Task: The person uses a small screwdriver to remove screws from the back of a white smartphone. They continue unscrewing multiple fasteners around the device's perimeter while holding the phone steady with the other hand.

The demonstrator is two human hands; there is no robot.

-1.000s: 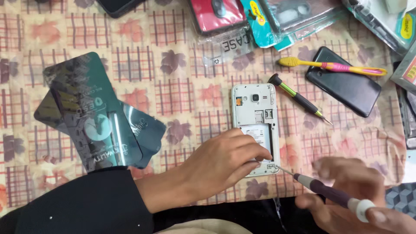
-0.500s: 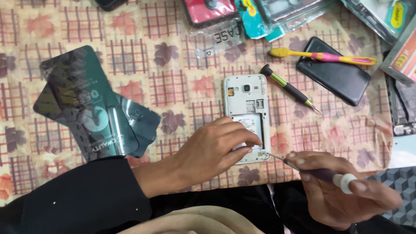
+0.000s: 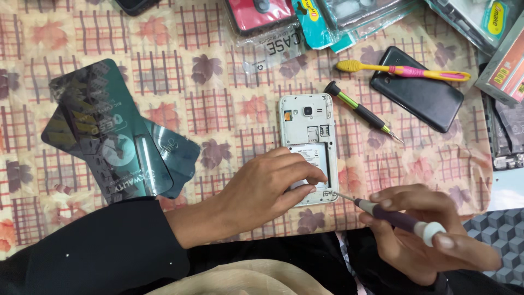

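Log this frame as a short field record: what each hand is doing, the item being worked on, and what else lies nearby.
left hand: presses down on the white phone, back cover off
right hand: holds purple screwdriver, tip at the phone's lower right corner
surface: patterned cloth
nearby: green screwdriver, yellow toothbrush, black phone, dark film packets

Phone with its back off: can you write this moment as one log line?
left hand steadies open phone | right hand holds screwdriver, tip at phone's lower corner
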